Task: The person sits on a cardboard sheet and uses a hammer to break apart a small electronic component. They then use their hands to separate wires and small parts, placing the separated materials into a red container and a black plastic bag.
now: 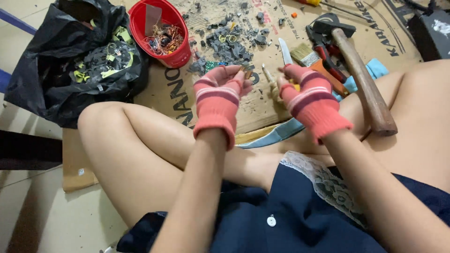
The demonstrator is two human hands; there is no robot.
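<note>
Nearest the camera, a dark blue garment with a white lace trim (328,185) and a white button (271,220) covers the lap of a person sitting cross-legged on the floor. Above it both forearms rise to hands in pink striped fingerless gloves. The left hand (219,96) is curled narrow, its fingertips pinching a small brownish piece (248,73) that is too small to make out. The right hand (307,96) is likewise closed, fingers bent around something yellowish, mostly hidden; what it is cannot be told. The two hands are near each other but apart. Under them lies a flattened brown cardboard sheet (173,93) with dark printed lettering, spread over a pale tiled floor (28,206). Just beyond the right hand are a knife blade (285,50), a paintbrush (307,56) and a wooden-handled hammer (363,84) that lies across the knee. Farther out, a heap of grey scraps (229,44) lies on the cardboard, beside a round red bucket (161,33) holding coppery wire. At far left, a black plastic bag (51,70) gapes open, holding dark and yellow-green bits.
</note>
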